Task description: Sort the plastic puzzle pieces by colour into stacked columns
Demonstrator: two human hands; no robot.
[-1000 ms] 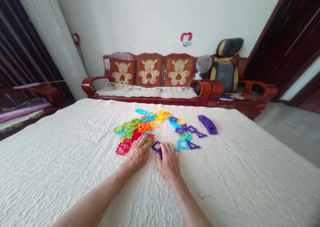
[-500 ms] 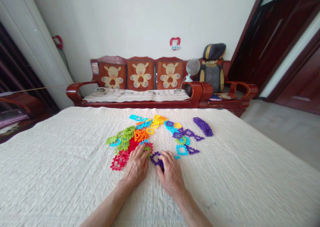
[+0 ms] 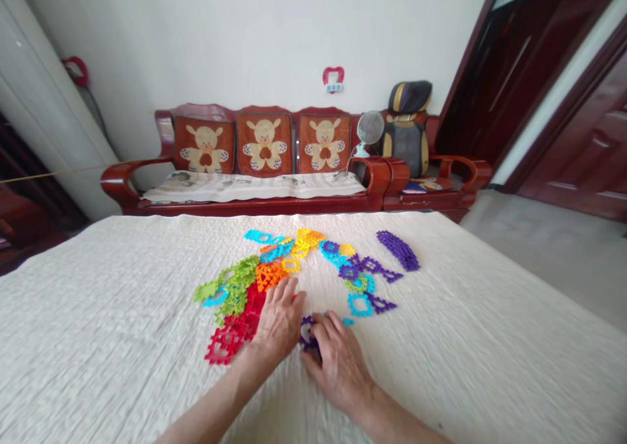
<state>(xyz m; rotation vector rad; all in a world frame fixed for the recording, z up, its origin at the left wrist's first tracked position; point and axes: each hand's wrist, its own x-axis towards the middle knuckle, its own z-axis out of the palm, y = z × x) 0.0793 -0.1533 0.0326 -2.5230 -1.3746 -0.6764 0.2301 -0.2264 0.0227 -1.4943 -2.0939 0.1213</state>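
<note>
My bare left forearm [image 3: 220, 395] slants in from the lower left and my right forearm [image 3: 399, 419] from the lower right, angled toward each other. My left hand [image 3: 279, 320] is back up, reaching farther forward, its fingers [image 3: 280, 288] pointing ahead and slightly bent. My right hand [image 3: 337, 360] sits lower and closer to me, back up too, fingers curled, with the thumb [image 3: 310, 364] set apart, pointing inward. The two hands are near each other without touching.

On the quilted cream cover [image 3: 122, 326] lie multicoloured pieces [image 3: 271, 276] and 1 purple row [image 3: 398, 251].
</note>
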